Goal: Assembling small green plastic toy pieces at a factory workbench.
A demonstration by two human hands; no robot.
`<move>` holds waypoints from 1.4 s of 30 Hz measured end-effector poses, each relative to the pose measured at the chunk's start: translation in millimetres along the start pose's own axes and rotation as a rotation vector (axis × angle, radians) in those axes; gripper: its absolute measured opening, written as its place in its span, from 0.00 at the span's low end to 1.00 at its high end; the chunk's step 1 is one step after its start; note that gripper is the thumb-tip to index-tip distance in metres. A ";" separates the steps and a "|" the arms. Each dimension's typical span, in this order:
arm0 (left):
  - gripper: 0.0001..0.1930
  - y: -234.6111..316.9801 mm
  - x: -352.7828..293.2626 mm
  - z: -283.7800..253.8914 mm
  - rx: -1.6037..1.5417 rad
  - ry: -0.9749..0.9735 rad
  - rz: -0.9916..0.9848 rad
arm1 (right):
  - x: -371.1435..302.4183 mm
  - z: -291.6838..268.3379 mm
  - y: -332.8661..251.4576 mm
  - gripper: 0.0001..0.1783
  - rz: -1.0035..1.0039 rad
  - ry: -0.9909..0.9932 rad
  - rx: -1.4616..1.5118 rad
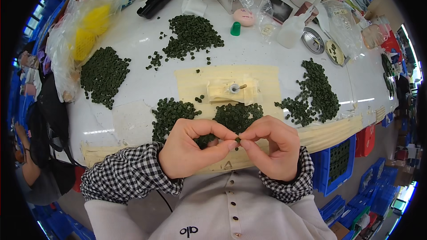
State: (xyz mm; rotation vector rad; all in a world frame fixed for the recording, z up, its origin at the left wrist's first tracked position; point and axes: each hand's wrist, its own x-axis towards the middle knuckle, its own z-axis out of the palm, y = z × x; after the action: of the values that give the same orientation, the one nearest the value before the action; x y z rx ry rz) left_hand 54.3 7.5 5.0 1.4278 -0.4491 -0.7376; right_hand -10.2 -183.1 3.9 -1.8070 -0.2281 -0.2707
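Observation:
My left hand [189,146] and my right hand [275,146] meet at the table's near edge. Thumbs and forefingers of both pinch one small dark green ring-like part [238,141], mostly covered by the fingertips. Just beyond the fingers lies a pile of the same small green parts [238,114]. Another pile [173,114] spreads beside and partly behind my left hand. Past these, a small taped block [220,91] sits on a patch of yellowish tape, with a short brass-coloured pin [243,86] sticking out of its metal collar.
More green parts lie in heaps at the far middle [193,35], left [104,73] and right [318,89]. A black tray [156,3], a green cap [235,29], a white bottle [291,31] and a round tin lid [312,41] stand farther back. A blue crate [331,169] is below the table's right edge.

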 end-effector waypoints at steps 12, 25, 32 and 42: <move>0.05 -0.8 -1.9 -0.3 0.027 0.004 -0.010 | -3.4 2.9 0.3 0.07 0.064 -0.019 0.032; 0.06 17.2 -19.2 -16.7 -0.367 0.110 -0.367 | -2.8 -6.5 -12.1 0.07 0.000 0.033 -0.117; 0.09 15.3 -46.7 -40.5 -0.581 0.382 -0.245 | -3.3 -5.9 -10.4 0.07 -0.018 0.034 -0.173; 0.14 6.8 -39.1 -15.2 -1.057 0.283 -0.178 | 1.5 -3.1 -1.5 0.08 -0.134 -0.036 -0.571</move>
State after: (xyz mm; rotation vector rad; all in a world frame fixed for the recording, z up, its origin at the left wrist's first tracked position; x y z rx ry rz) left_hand 38.4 45.4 15.6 0.5464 0.2880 -0.7271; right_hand -9.4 -185.7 6.5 -2.3666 -0.3203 -0.4296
